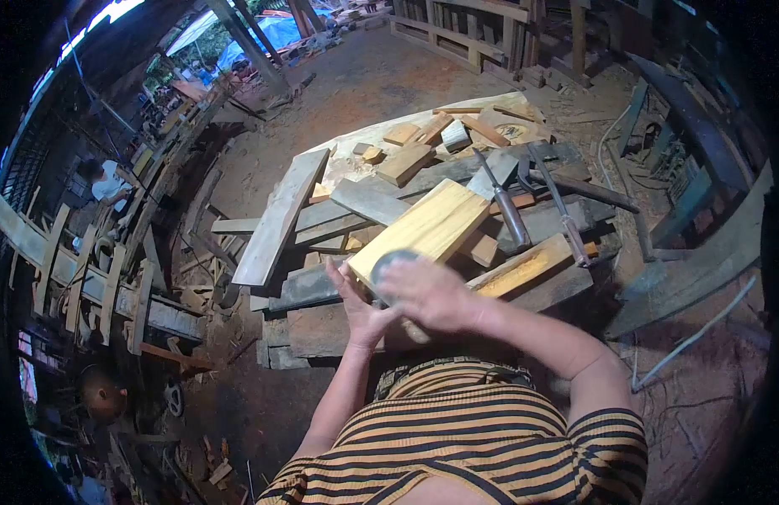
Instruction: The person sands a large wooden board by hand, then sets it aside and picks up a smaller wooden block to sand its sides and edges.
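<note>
A pale yellow wooden block (436,220) lies slanted on the stack of boards in front of me. My left hand (361,311) is at its near left end, fingers apart, with the thumb side against the block's edge. Over the near end is my right hand (427,293), blurred by motion, its fingers over a dark grey rounded object (393,264) that rests on the block's top. What that object is, I cannot make out. Right of the block lie a chisel-like tool with a wooden handle (511,217) and a second long tool (566,215).
Small wood offcuts (406,162) lie on the far part of the stack. A long grey board (281,216) sticks out at the left. A metal clamp-like bar (600,192) lies at the right. Another person (111,183) is far left, beside leaning planks (82,278).
</note>
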The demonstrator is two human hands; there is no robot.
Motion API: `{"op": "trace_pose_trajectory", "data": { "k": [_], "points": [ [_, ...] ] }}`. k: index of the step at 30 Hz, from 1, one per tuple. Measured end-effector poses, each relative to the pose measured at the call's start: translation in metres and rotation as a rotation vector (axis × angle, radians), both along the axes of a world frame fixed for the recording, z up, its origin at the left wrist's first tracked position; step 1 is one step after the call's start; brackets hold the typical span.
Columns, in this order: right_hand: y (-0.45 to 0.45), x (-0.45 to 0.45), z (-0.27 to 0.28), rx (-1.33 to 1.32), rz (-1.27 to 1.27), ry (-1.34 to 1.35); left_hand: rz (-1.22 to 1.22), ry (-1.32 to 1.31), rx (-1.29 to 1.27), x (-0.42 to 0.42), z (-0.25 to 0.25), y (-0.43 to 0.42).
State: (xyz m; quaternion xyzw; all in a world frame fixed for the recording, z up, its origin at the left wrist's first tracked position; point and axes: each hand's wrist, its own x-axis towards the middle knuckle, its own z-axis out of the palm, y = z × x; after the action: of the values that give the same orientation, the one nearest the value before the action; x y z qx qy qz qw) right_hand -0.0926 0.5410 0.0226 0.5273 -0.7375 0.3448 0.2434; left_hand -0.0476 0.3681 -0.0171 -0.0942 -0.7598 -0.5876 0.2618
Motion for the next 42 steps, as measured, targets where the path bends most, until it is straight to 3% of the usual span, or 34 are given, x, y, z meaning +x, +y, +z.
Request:
{"op": "trace_pose_trajectory", "data": {
  "k": [1, 2, 3, 4, 5, 6, 7, 9, 11, 13, 15, 16, 17, 18, 20, 21, 22, 25, 26, 27, 28, 29, 31, 33, 37, 38, 41, 42],
  "points": [
    [0.011, -0.019, 0.005, 0.218, -0.045, -0.161, 0.028, -0.050, 0.035, 0.002, 0.005, 0.005],
    [0.015, -0.050, -0.024, -0.077, -0.146, -0.001, 0.039, -0.049, 0.006, 0.003, 0.005, 0.005],
    [0.029, -0.075, -0.020, 0.064, -0.223, -0.205, 0.047, -0.047, -0.023, 0.004, 0.006, 0.006],
    [0.043, -0.091, -0.026, 0.145, -0.415, -0.245, 0.041, -0.044, -0.020, 0.003, 0.004, 0.004],
    [0.045, -0.110, -0.053, -0.002, -0.611, -0.104, 0.057, -0.017, -0.069, 0.001, 0.001, 0.002],
    [0.045, -0.110, -0.046, 0.102, -0.624, -0.293, 0.074, 0.010, -0.120, -0.001, -0.001, 0.001],
    [0.042, -0.107, -0.033, 0.205, -0.630, -0.485, 0.072, 0.014, -0.121, -0.001, 0.000, 0.002],
    [0.020, -0.088, -0.014, 0.324, -0.369, -0.455, 0.018, -0.001, 0.000, -0.001, 0.003, 0.004],
    [-0.012, -0.044, 0.003, 0.314, -0.108, -0.327, 0.004, 0.002, 0.020, -0.002, 0.000, 0.003],
    [-0.035, -0.010, 0.000, 0.087, 0.071, -0.131, -0.004, -0.001, 0.040, 0.000, -0.001, 0.001],
    [-0.038, -0.021, 0.003, 0.110, 0.099, -0.151, 0.165, -0.020, -0.218, 0.004, 0.000, 0.000],
    [-0.037, -0.032, 0.007, 0.140, 0.119, -0.167, 0.021, -0.021, 0.042, 0.003, 0.001, 0.003],
    [-0.033, -0.053, 0.002, 0.240, 0.045, -0.181, 0.024, -0.021, 0.043, 0.004, 0.000, 0.004],
    [-0.028, -0.076, -0.014, 0.093, -0.095, -0.114, 0.025, -0.041, 0.044, 0.004, -0.001, 0.005],
    [-0.007, -0.126, -0.033, 0.281, -0.386, -0.198, 0.032, -0.060, 0.038, 0.003, -0.004, 0.005],
    [0.002, -0.131, -0.031, 0.240, -0.589, -0.225, 0.028, -0.058, 0.040, 0.003, -0.004, 0.005],
    [0.012, -0.137, -0.030, 0.212, -0.629, -0.329, 0.044, -0.043, -0.003, 0.003, -0.004, 0.005],
    [0.004, -0.120, -0.005, 0.372, -0.609, -0.512, 0.056, -0.032, -0.036, 0.003, -0.005, 0.005],
    [-0.007, -0.114, -0.006, 0.390, -0.455, -0.533, 0.054, -0.029, -0.028, 0.002, -0.005, 0.005],
    [-0.020, -0.095, -0.013, 0.235, -0.283, -0.445, 0.055, -0.031, -0.028, -0.001, -0.006, 0.005],
    [-0.031, -0.070, -0.008, 0.259, -0.087, -0.274, 0.040, 0.008, -0.004, -0.003, -0.008, 0.004],
    [-0.037, -0.042, -0.010, 0.100, -0.022, 0.002, 0.025, 0.046, 0.019, -0.003, -0.010, 0.003],
    [-0.038, -0.025, -0.009, -0.036, -0.008, -0.032, 0.032, 0.006, -0.012, 0.003, -0.003, 0.004],
    [-0.025, -0.052, 0.002, 0.179, 0.105, -0.072, 0.042, -0.028, -0.037, 0.006, -0.002, 0.004],
    [0.026, -0.135, -0.031, 0.253, -0.545, -0.268, 0.050, -0.060, 0.005, 0.005, -0.003, 0.008],
    [0.036, -0.144, -0.030, 0.258, -0.654, -0.453, 0.061, -0.071, -0.004, 0.006, -0.002, 0.008],
    [0.030, -0.112, 0.002, 0.367, -0.524, -0.654, 0.063, -0.079, -0.012, 0.005, -0.001, 0.007],
    [0.017, -0.089, 0.015, 0.516, -0.415, -0.546, 0.056, -0.081, -0.009, 0.005, -0.001, 0.007]
  ]
}}
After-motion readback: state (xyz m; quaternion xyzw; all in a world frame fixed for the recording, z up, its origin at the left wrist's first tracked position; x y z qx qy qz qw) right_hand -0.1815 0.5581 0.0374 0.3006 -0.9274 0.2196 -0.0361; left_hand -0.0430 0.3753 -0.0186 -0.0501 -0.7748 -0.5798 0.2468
